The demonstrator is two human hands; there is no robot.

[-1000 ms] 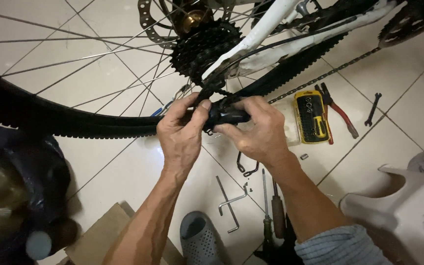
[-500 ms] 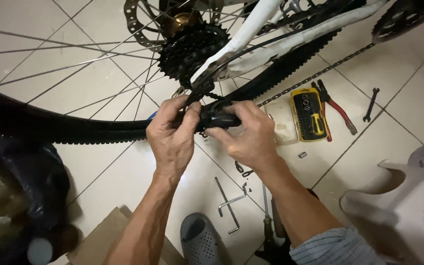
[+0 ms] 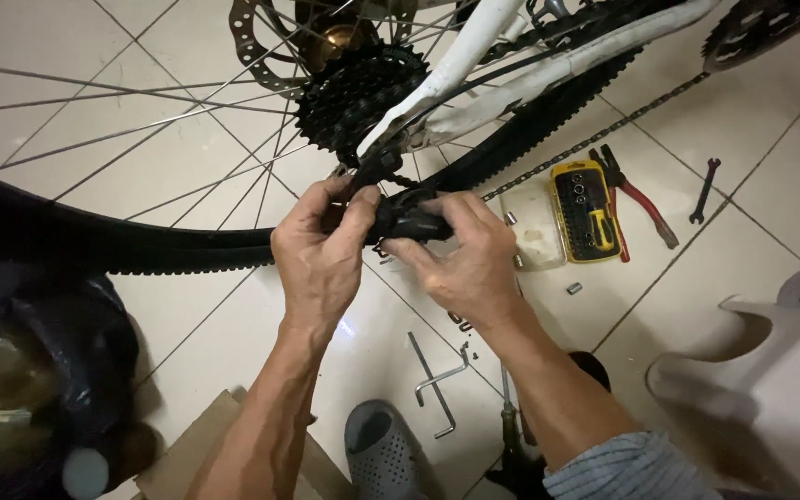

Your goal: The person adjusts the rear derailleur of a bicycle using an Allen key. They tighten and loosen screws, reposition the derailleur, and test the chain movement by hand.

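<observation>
Under the cassette (image 3: 356, 91), both hands' fingers (image 3: 359, 206) closed around a half-hidden black derailleur (image 3: 411, 223).

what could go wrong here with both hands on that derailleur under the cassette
1. Both hands, left hand and right hand, grip the black rear derailleur close beside the cassette teeth and spokes; if the wheel turned, fingers might get pinched.
2. The chain hangs slack and could snag.
3. Small loose bits and hex keys lie on the tiled floor by the grey shoe; they could be kicked away or stepped on.
</observation>
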